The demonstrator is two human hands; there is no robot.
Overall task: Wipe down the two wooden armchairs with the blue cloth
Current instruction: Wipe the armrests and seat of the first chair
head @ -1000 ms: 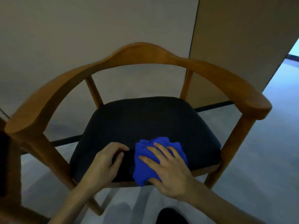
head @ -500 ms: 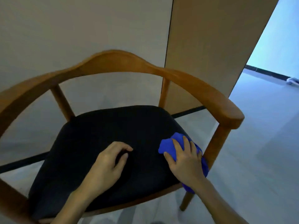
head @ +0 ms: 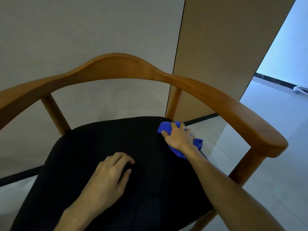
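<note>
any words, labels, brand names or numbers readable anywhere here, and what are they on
None: no readable text anywhere in this view.
Crumpled blue cloth under the right hand: plain, no tag showing.
Curved wooden armchair frame and black padded seat: no label or mark.
Small white object on the far floor: too small and blurred to tell.

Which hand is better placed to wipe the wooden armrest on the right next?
The right hand. It grips the crumpled blue cloth at the black seat cushion's back right corner, below the curved wooden armrest. The left hand rests on the cushion's middle, empty and farther away.
</note>
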